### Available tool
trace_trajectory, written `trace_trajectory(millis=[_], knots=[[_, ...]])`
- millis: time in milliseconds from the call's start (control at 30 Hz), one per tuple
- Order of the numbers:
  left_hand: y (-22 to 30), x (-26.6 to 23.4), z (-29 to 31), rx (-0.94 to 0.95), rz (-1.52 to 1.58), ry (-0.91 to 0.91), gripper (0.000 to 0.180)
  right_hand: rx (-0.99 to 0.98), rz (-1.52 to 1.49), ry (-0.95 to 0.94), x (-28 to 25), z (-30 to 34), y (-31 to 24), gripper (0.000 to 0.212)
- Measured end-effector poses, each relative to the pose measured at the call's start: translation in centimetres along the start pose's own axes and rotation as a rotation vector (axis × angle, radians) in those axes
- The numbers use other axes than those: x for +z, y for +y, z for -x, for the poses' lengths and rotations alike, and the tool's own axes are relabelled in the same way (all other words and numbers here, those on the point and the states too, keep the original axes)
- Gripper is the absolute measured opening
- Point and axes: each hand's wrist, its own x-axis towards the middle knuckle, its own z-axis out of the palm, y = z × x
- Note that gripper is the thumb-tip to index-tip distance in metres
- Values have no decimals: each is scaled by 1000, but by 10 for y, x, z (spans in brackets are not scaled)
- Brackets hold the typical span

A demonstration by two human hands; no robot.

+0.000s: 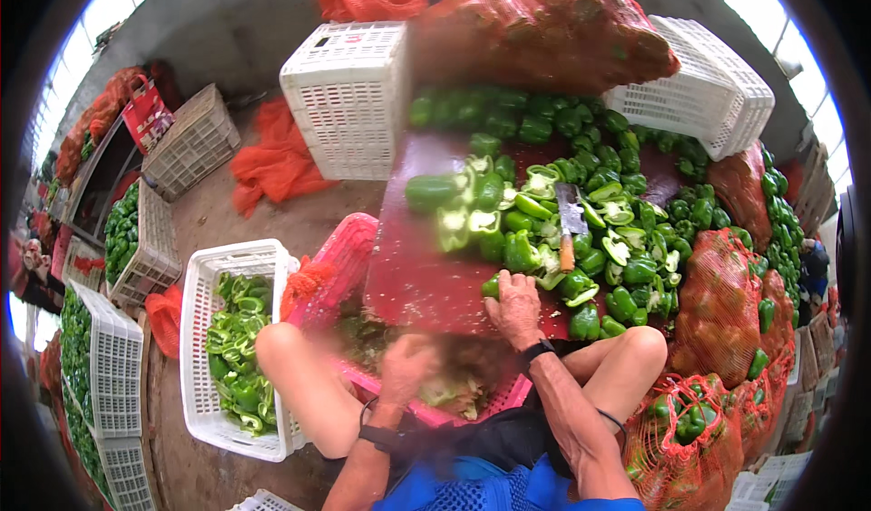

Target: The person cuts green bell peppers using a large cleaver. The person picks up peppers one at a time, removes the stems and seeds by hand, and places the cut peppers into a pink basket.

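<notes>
My right hand is at the near edge of the red board, its fingers closed around a green bell pepper that is mostly covered. My left hand, smeared by motion, is low over the pink crate, which contains pepper scraps. Whether the left hand holds anything is not visible. Beyond my right hand, a cleaver with a wooden handle rests on halved peppers. Whole green peppers are heaped behind and to the right.
Left of my knee stands a white crate of cut peppers. Red mesh sacks of peppers crowd the right side; another large sack lies at the back. An upturned white crate is beside the board. Orange netting lies on the floor.
</notes>
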Motion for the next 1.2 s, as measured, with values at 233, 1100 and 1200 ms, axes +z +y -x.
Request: trace_trajectory(millis=[233, 1100, 1200], knots=[[-3, -7, -2, -40, 255, -52, 35, 421, -1162, -514, -50, 17, -43, 36], [-7, 7, 1, 106, -36, 122, 18, -165, -588, -267, -23, 75, -84, 35], [-15, 3, -1, 114, -168, 120, 19, -218, -648, -267, -5, 78, -79, 31]])
